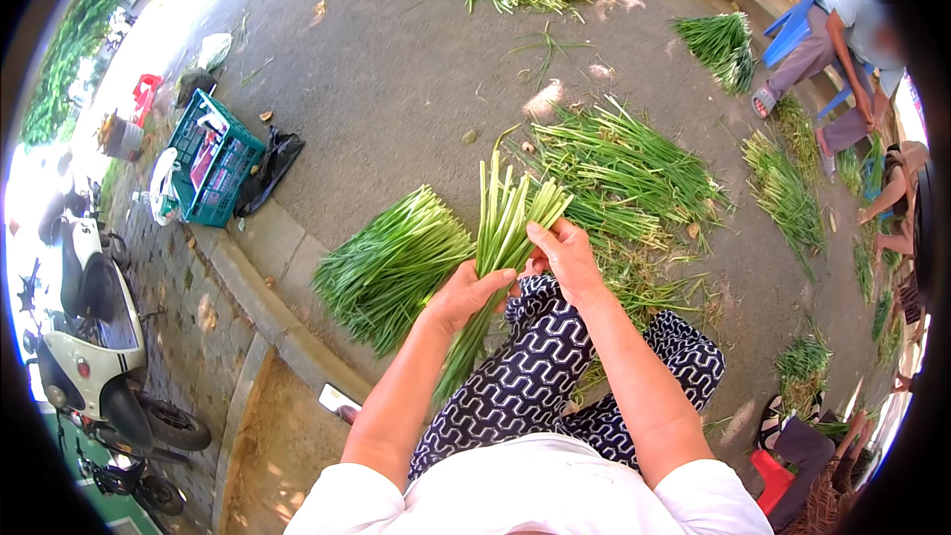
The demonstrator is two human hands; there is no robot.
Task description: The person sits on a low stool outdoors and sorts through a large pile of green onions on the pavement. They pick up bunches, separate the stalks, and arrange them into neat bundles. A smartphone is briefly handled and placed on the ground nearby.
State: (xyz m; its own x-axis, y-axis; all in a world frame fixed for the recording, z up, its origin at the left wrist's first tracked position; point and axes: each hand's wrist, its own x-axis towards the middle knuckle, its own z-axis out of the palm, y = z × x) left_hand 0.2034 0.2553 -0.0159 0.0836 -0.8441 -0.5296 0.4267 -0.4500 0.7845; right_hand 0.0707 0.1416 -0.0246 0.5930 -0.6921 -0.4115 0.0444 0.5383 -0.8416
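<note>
A bunch of long green stalks (496,238), pale at the cut ends, is held up in front of my lap. My left hand (469,291) wraps around its middle, and the leafy ends hang down beside my left thigh. Near the pale ends, my right hand (559,256) grips the same bunch between thumb and fingers. A neat, thick pile of similar stalks (394,267) lies on the ground left of my hands. On the right is a looser heap of stalks (624,163), with yellowed scraps (643,279) strewn below it near my knees.
A teal plastic crate (215,163) and a black plastic bag (271,167) stand by the kerb (297,342). A phone (339,403) lies beside my left arm. Parked scooters (96,327) are at far left. People sit at right, one on a blue chair (791,26), among more stalk piles (784,193).
</note>
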